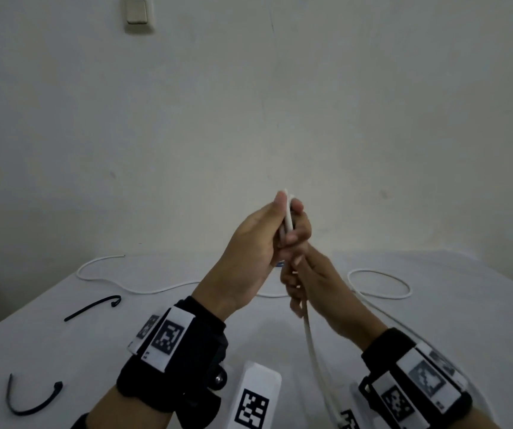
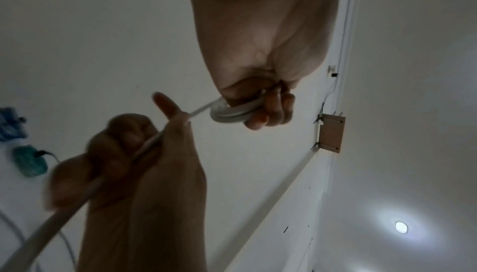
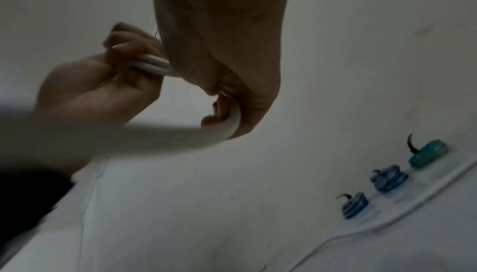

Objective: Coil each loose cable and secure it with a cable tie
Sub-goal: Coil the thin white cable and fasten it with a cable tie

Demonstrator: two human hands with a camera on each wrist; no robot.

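Two hands meet above the middle of the tabletop (image 1: 63,351), both busy with one white cable (image 1: 309,332). The left hand (image 1: 249,258) is raised highest, its fingers and thumb curled tightly round a small bundle of loops (image 2: 232,113) of that cable; the left wrist view shows several turns stacked together inside the grip. Just below it, the right hand (image 1: 307,280) grips the free run of the same cable, fingers wrapped round it, so that the strand passes through the fist and drops toward the near edge. From there the cable trails back across the tabletop on the right, forming a wide loose loop (image 1: 379,284) near the far right part of the surface.

A second white cable (image 1: 119,283) lies slack along the far edge on the left, curving toward the centre. Two black cable ties (image 1: 92,308) rest apart on the left side, one nearer the far edge, the other (image 1: 32,400) close to the near left corner, both bent into open curves. In the right wrist view, three coiled cables (image 3: 389,178), two blue and one teal, sit in a row by the wall, each with a dark tie end sticking up.
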